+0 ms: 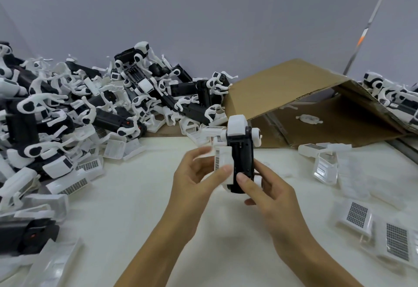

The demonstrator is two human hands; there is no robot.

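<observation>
Left hand (196,178): we pinch a white cover (224,164), seemingly pressed against the toy body (243,153).
Right hand (269,194): we grasp the toy body, upright over the desk (135,219) middle.

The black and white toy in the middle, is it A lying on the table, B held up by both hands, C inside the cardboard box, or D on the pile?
B: the left hand and the right hand both grip the toy, lifted clear of the table.

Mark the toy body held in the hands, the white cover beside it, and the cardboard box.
toy body (243,155), head view, its black middle.
white cover (224,156), head view, its flat face.
cardboard box (282,87), head view, its raised flap.
</observation>
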